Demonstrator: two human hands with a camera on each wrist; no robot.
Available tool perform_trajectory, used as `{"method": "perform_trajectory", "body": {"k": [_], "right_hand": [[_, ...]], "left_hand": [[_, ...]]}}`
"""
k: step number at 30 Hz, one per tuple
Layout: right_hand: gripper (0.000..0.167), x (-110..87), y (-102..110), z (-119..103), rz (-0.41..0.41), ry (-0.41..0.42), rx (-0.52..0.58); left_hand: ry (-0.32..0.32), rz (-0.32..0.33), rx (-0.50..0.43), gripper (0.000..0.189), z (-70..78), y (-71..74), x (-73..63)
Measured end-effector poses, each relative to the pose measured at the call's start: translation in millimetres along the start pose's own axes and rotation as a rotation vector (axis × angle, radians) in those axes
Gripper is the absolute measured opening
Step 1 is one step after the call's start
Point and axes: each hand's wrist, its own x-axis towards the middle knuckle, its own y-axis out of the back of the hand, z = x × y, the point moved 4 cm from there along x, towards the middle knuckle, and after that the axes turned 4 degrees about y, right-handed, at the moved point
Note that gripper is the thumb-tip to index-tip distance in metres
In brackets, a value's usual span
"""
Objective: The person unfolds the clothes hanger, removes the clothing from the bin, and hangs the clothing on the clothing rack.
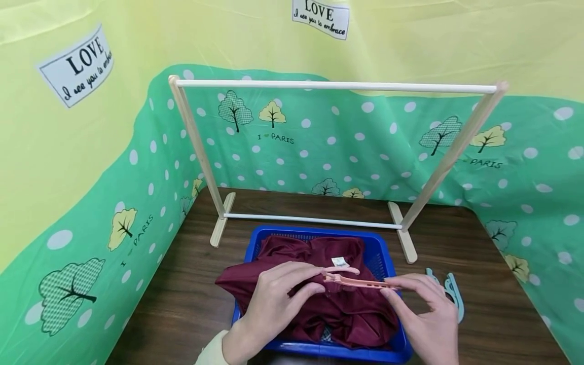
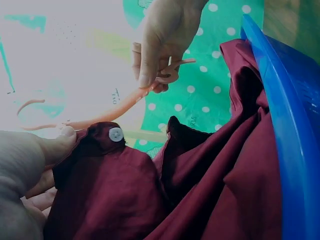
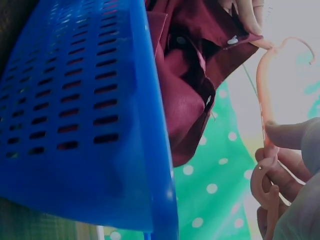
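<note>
The left hand (image 1: 274, 301) pinches an edge of the maroon garment (image 1: 351, 317) between thumb and fingers, its grip narrow. The right hand (image 1: 431, 314) holds the pink hanger (image 1: 365, 283), thumb against the fingers, closed narrowly on the arm to the right of the hook (image 1: 348, 270). The hanger is held over the garment, between the two hands; its other end meets the garment's edge at the left fingertips, and whether those fingers also grip it cannot be told. Near that thumb the edge bears a white button (image 2: 116, 134).

Most of the garment lies bunched in the blue basket (image 1: 337, 351), with a white label (image 1: 339, 261) showing near the hook; one corner reaches out past the basket's left rim. The basket, with slotted walls, stands toward the near edge of the dark wooden worktop (image 1: 173, 304), about midway between its left and right edges. Behind it, toward the far edge, stands a rack (image 1: 333, 86) with pale wooden posts and feet, joined by a white rod at the top and another low down. A light blue hanger (image 1: 458, 298) lies to the right of the basket, toward the right edge, partly hidden by the right hand. Green and yellow cloth (image 1: 365, 126), printed with trees and dots, hangs along the worktop's far, left and right edges
</note>
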Motion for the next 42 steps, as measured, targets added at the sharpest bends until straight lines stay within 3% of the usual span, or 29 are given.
{"method": "perform_trajectory", "body": {"k": [9, 21, 30, 31, 34, 35, 38, 42], "right_hand": [[0.038, -0.2, -0.7, -2.1, -0.011, -0.07, -0.02], [0.038, 0.9, 5.5, 3.9, 0.013, -0.1, -0.018], [0.044, -1.0, 2.4, 6.1, -0.009, 0.018, 0.036], [0.041, -1.1, 2.2, 5.4, -0.011, 0.046, 0.04], [0.01, -0.5, 1.9, 3.2, -0.018, 0.152, 0.029], [0.012, 0.0, 1.7, 2.3, -0.018, 0.191, 0.024], [0.044, 2.2, 0.6, -0.7, -0.015, 0.287, 0.013], [0.047, 4.6, -0.9, -4.6, -0.026, 0.33, -0.007]], "left_hand": [[-0.05, 0.025, -0.028, 0.035, 5.0, -0.8, 3.5], [-0.005, -0.048, 0.143, 0.039, -7.0, 22.8, 3.0], [-0.026, -0.064, 0.083, 0.03, -14.3, 15.9, -2.6], [-0.035, -0.056, 0.07, 0.03, -13.9, 15.3, -2.8], [-0.06, -0.033, 0.047, 0.029, -12.4, 14.2, -2.8], [-0.066, -0.027, 0.039, 0.029, -11.9, 13.9, -2.8], [-0.075, -0.011, 0.018, 0.027, -10.9, 13.4, -2.9], [-0.067, 0.004, -0.015, 0.029, -10.3, 13.5, -3.5]]}}
